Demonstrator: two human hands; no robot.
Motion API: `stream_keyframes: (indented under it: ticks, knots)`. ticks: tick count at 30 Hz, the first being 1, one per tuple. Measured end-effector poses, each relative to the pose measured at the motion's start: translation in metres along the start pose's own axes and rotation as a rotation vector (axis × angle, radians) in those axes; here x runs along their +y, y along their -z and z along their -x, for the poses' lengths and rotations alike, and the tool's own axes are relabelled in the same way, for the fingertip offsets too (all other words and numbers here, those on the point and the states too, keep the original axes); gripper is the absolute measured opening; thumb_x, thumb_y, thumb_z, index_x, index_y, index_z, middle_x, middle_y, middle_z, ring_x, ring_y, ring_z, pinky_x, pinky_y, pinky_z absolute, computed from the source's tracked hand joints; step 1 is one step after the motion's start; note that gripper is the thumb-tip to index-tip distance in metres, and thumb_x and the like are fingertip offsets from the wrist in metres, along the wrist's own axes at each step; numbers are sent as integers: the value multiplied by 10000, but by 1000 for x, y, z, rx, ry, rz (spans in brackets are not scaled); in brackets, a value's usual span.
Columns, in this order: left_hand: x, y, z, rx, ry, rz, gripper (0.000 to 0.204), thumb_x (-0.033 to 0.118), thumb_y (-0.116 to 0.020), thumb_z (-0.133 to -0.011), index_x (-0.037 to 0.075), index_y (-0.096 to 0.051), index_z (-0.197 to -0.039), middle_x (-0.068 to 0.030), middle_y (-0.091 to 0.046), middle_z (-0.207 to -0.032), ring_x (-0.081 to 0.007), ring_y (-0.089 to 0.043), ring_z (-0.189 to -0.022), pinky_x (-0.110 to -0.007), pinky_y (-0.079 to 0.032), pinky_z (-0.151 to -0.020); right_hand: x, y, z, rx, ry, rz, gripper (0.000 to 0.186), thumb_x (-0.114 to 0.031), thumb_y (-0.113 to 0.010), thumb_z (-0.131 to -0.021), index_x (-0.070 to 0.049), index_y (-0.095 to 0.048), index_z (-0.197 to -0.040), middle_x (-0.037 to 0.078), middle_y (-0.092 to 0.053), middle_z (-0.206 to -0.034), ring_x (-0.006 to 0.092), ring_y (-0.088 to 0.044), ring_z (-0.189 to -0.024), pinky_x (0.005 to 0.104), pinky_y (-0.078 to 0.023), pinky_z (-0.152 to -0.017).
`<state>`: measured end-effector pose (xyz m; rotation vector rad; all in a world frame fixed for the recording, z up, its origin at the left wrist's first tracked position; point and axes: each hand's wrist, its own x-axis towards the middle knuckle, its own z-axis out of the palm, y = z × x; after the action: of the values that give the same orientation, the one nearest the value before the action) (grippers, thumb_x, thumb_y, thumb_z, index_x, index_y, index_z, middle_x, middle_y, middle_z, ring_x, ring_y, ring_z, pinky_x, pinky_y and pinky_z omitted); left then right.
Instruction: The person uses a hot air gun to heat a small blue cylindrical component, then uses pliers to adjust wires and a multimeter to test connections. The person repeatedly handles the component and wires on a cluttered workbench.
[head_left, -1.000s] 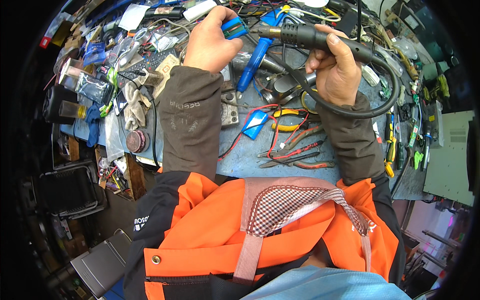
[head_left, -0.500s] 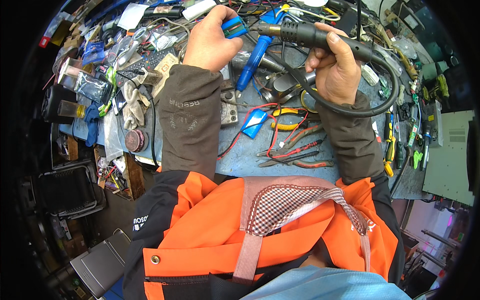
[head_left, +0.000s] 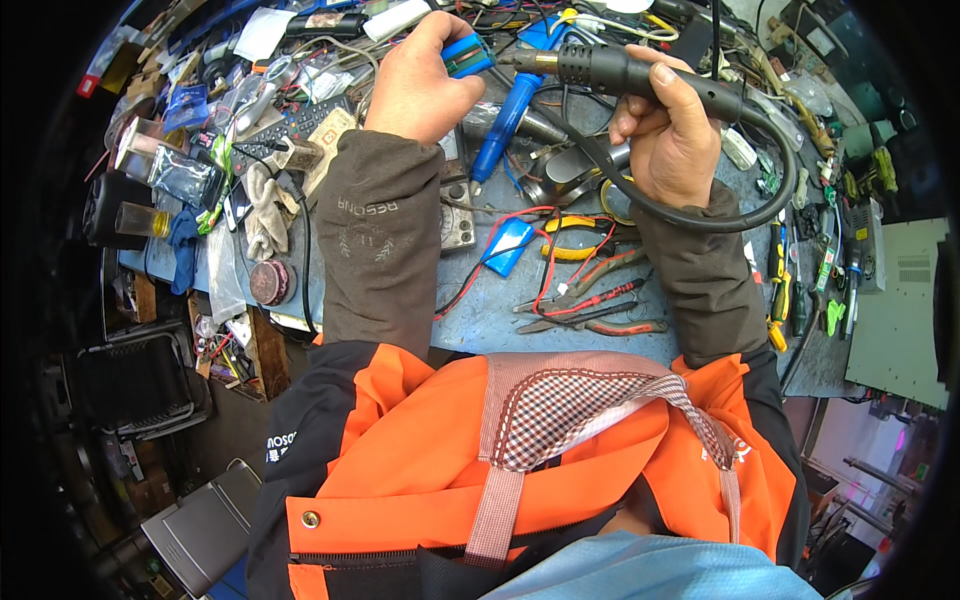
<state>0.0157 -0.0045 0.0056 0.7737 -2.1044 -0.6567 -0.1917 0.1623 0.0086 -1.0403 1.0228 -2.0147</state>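
Note:
My left hand [head_left: 425, 85] is closed around a small blue-wrapped battery pack [head_left: 466, 57] with a green strip on its end. My right hand [head_left: 673, 135] grips the black handle of a hot-air gun [head_left: 655, 80], its thick hose looping down below the hand. The metal nozzle points left at the pack's end, with a small gap between them. Under the nozzle a blue tube-shaped tool [head_left: 507, 128] lies at a slant. Nearer to me, a flat blue battery pack [head_left: 510, 247] with red and black leads rests on the bench.
Yellow-handled pliers [head_left: 572, 240] and red-handled pliers [head_left: 625, 327] lie on the blue bench [head_left: 480, 325]. To the left are a cotton glove [head_left: 266, 215], a round dark red tin [head_left: 270, 283] and a keyboard [head_left: 290, 130]. Several screwdrivers [head_left: 781, 290] line the right side.
The hot-air gun's nozzle has shifted very slightly left, nearer the pack in my left hand. Both hands keep their grips.

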Motion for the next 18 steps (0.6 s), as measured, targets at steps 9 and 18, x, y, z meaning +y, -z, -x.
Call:
stream_keyframes:
  ticks: [9, 18]
  knots:
    - [1, 1, 0, -9, 6, -7, 406, -1, -751, -781, 26, -661, -1176, -96, -742, -1075, -181, -714, -1033, -335, -563, -943, -1, 0, 0, -2, -10, -2, 422, -289, -657, -1032, 41, -714, -1288, 88, -618, -778, 183, -603, -633, 354, -532, -566]
    - [3, 0, 0, -15, 15, 5, 389, -2, -748, -783, 26, -660, -1161, -83, -727, -1037, -173, -697, -984, -330, -560, -906, -1, 0, -1, -18, -15, 0, 412, -278, -650, -1038, 43, -711, -1288, 85, -608, -794, 185, -605, -633, 353, -536, -566]
